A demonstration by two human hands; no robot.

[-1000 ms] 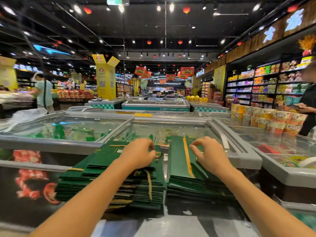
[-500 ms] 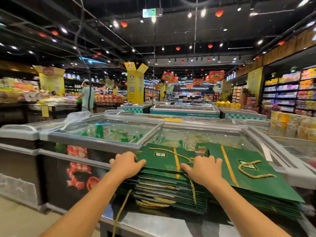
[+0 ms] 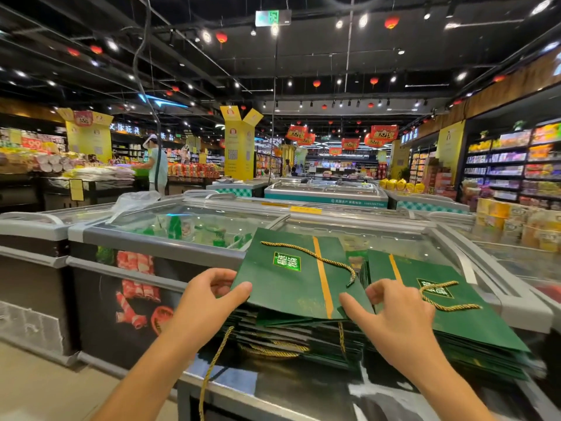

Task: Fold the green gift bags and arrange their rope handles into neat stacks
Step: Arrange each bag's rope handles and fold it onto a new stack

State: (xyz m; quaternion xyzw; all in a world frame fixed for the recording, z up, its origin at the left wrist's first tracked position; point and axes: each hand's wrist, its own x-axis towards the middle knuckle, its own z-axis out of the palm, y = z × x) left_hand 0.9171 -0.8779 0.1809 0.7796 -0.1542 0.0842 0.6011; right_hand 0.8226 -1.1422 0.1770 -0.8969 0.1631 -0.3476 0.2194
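Note:
Two stacks of flat green gift bags lie on a freezer lid in front of me. The top green bag [image 3: 291,278] of the left stack [image 3: 288,338] is lifted at its near edge, its gold rope handle [image 3: 315,256] lying across it. My left hand [image 3: 209,302] pinches that bag's near left corner. At the near right corner my right hand [image 3: 394,317] pinches it, thumb on top. The right stack [image 3: 461,326] has a gold rope handle [image 3: 446,299] looped on its top bag. Another gold rope [image 3: 212,369] dangles off the left stack's front.
The stacks rest on a glass-topped chest freezer [image 3: 194,238] in a supermarket aisle, with more freezers [image 3: 324,189] behind. Boxed goods [image 3: 516,226] are piled at the right. A person [image 3: 156,165] stands far left by produce displays. Floor [image 3: 45,384] lies at lower left.
Both hands went from pressing on top of the left stack to pinching the top bag's near corners and lifting its edge. The camera view has come closer.

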